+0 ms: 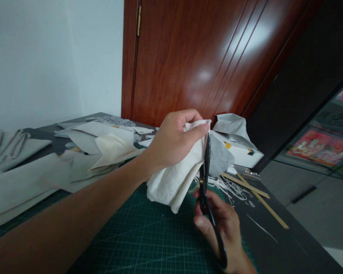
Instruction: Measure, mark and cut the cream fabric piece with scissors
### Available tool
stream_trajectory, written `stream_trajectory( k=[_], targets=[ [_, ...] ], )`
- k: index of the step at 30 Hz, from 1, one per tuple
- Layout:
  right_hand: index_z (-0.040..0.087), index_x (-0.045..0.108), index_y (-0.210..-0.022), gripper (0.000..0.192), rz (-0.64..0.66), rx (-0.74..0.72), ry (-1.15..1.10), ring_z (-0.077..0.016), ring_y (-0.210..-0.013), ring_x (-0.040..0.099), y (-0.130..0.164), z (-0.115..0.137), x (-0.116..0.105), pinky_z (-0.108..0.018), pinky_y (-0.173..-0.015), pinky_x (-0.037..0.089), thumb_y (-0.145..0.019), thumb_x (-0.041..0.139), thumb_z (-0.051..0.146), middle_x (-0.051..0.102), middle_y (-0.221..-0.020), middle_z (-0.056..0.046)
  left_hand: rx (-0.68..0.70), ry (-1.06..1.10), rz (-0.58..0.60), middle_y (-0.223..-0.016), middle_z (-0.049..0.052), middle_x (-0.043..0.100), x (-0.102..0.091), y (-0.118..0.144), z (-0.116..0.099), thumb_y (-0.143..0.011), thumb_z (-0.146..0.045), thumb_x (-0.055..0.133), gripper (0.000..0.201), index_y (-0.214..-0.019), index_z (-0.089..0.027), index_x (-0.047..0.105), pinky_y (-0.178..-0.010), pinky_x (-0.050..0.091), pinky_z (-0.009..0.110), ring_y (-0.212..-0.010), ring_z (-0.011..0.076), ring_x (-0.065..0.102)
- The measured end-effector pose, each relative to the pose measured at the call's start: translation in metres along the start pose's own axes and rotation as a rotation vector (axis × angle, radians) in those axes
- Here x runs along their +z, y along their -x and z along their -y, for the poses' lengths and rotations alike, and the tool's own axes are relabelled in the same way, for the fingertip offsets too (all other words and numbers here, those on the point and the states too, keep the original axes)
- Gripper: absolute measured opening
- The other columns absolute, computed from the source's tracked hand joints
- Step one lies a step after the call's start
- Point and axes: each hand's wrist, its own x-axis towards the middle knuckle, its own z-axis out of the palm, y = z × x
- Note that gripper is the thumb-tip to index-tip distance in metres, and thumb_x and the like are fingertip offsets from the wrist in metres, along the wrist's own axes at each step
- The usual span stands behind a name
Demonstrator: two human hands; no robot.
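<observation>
My left hand pinches the top edge of a white cloth piece between thumb and fingers, holding it up above a green cutting mat. The cloth hangs down in folds. In my right hand is a pair of black scissors, blades pointing upward. The blades lie along the right edge of the cloth, close to my left thumb. Whether they are closed on the fabric I cannot tell. A narrow strip of cloth hangs beside the blades, near my right fingertips.
Several cloth pieces lie piled on the left of the dark table. At the right are thin white scraps, crossed wooden strips and a white box with grey cloth on it. Behind stands a brown door.
</observation>
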Motion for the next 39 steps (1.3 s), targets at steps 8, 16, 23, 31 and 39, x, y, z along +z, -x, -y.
stream_trajectory(
  k=[8, 16, 23, 31, 39],
  targets=[
    [0.023, 0.069, -0.105, 0.031, 0.016, -0.002, 0.019, -0.0138, -0.047, 0.053, -0.0023, 0.0035, -0.0008, -0.025, -0.044, 0.04, -0.091, 0.072, 0.051, 0.058, -0.06, 0.005, 0.026, -0.03, -0.011, -0.071, -0.004, 0.063, 0.0, -0.0002, -0.0007, -0.093, -0.023, 0.067, 0.021, -0.073, -0.018, 0.065, -0.073, 0.042, 0.028, -0.071, 0.0122, 0.056],
    [0.024, 0.068, -0.105, 0.025, 0.018, -0.011, 0.022, -0.0129, -0.045, 0.052, -0.0023, 0.0027, -0.0008, -0.024, -0.043, 0.04, -0.091, 0.072, 0.043, 0.057, -0.06, 0.006, 0.025, -0.038, -0.017, -0.071, -0.005, 0.062, -0.0008, -0.0001, -0.002, -0.094, -0.025, 0.067, 0.023, -0.072, -0.017, 0.065, -0.073, 0.042, 0.027, -0.071, 0.012, 0.055],
    [0.023, 0.069, -0.105, 0.025, 0.034, -0.004, 0.025, -0.0127, -0.044, 0.054, -0.0021, 0.0041, -0.0009, -0.024, -0.043, 0.041, -0.092, 0.071, 0.044, 0.057, -0.06, 0.006, 0.029, -0.024, -0.023, -0.071, -0.004, 0.063, -0.0009, -0.0006, -0.0014, -0.094, -0.025, 0.067, 0.023, -0.073, -0.017, 0.065, -0.073, 0.042, 0.027, -0.071, 0.0117, 0.056],
    [0.024, 0.07, -0.103, 0.028, 0.005, -0.039, 0.015, -0.012, -0.041, 0.056, -0.0016, 0.0024, -0.0008, -0.022, -0.04, 0.041, -0.09, 0.077, 0.048, 0.06, -0.06, 0.007, 0.034, -0.036, -0.051, -0.072, -0.004, 0.064, -0.0002, -0.0009, 0.0009, -0.093, -0.024, 0.067, 0.019, -0.075, -0.017, 0.065, -0.072, 0.042, 0.026, -0.072, 0.0119, 0.057],
    [0.024, 0.069, -0.103, 0.024, 0.003, -0.045, 0.052, -0.0122, -0.04, 0.057, -0.0022, 0.0026, -0.0005, -0.022, -0.039, 0.045, -0.091, 0.076, 0.045, 0.062, -0.059, 0.007, 0.04, -0.06, -0.054, -0.073, -0.004, 0.064, -0.0002, -0.0008, 0.0008, -0.094, -0.025, 0.067, 0.02, -0.076, -0.016, 0.066, -0.069, 0.04, 0.026, -0.071, 0.0113, 0.056]
  ],
)
